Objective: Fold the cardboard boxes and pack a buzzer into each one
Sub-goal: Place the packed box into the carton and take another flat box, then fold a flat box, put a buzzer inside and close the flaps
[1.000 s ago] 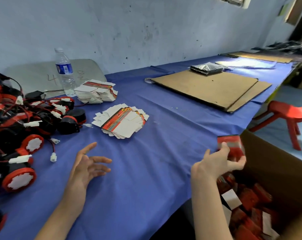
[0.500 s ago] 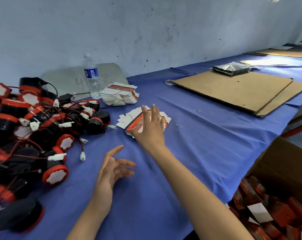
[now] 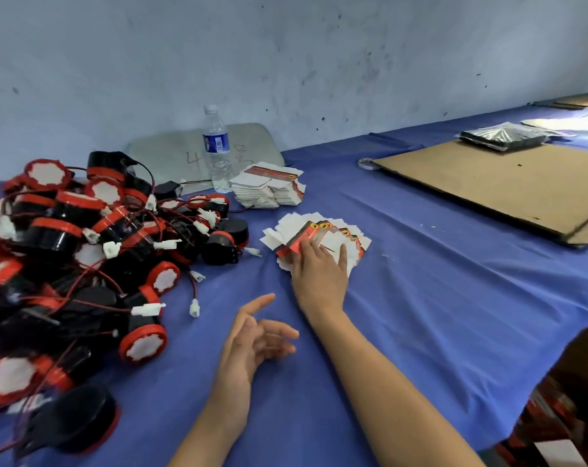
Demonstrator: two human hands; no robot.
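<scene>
On blue surface (image 3: 420,298), just beside buzzer pile (image 3: 66,264), I see right hand (image 3: 319,274) lying flat, fingers straight, pressing fanned stack of flat box blanks (image 3: 322,230). Left hand (image 3: 252,335) near it, fingers loose and spread, holding nothing. My advice for step: slide only top blank off with fingertips, lift by edge, pass to left hand for folding; avoid dragging whole fan. Counts: two stacks of blanks, second stack (image 3: 269,190) beside one water bottle (image 3: 216,146); buzzers tangled, too many to count; two hands.
</scene>
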